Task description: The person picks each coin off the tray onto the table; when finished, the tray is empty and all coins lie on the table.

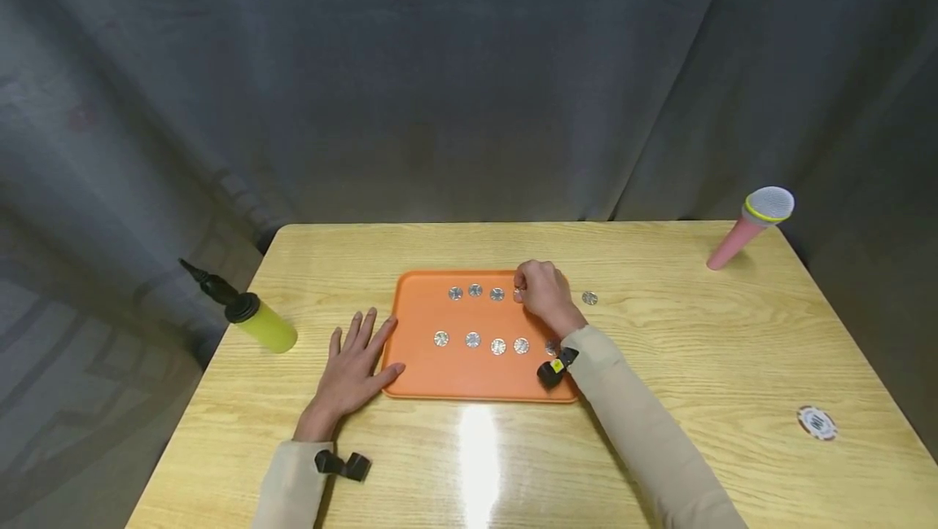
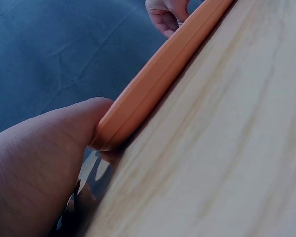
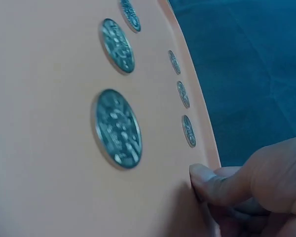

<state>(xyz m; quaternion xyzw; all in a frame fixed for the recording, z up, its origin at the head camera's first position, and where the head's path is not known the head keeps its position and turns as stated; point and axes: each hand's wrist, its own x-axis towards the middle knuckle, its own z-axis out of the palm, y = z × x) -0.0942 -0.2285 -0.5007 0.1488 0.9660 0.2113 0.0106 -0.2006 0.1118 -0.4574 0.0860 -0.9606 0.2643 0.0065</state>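
Observation:
An orange tray (image 1: 469, 386) lies on the table, with silver coins in two rows on it. The back row has a coin (image 1: 456, 294) at its left end; in the front row a coin (image 1: 498, 347) sits near the middle. At the back row's right end my right hand (image 1: 544, 293) pinches a coin (image 1: 518, 295) between thumb and fingers, which partly cover it. My left hand (image 1: 353, 374) spreads its fingers at the tray's left edge, the thumb touching the rim. One more coin (image 1: 589, 298) lies on the table right of the tray.
A yellow-green hand pump (image 1: 267, 325) with a black nozzle stands at the table's left. The pink toy microphone (image 1: 740, 236) is at the back right, and a poker chip (image 1: 817, 423) lies at the right. A dark curtain (image 1: 469, 89) hangs behind the table (image 1: 659, 268).

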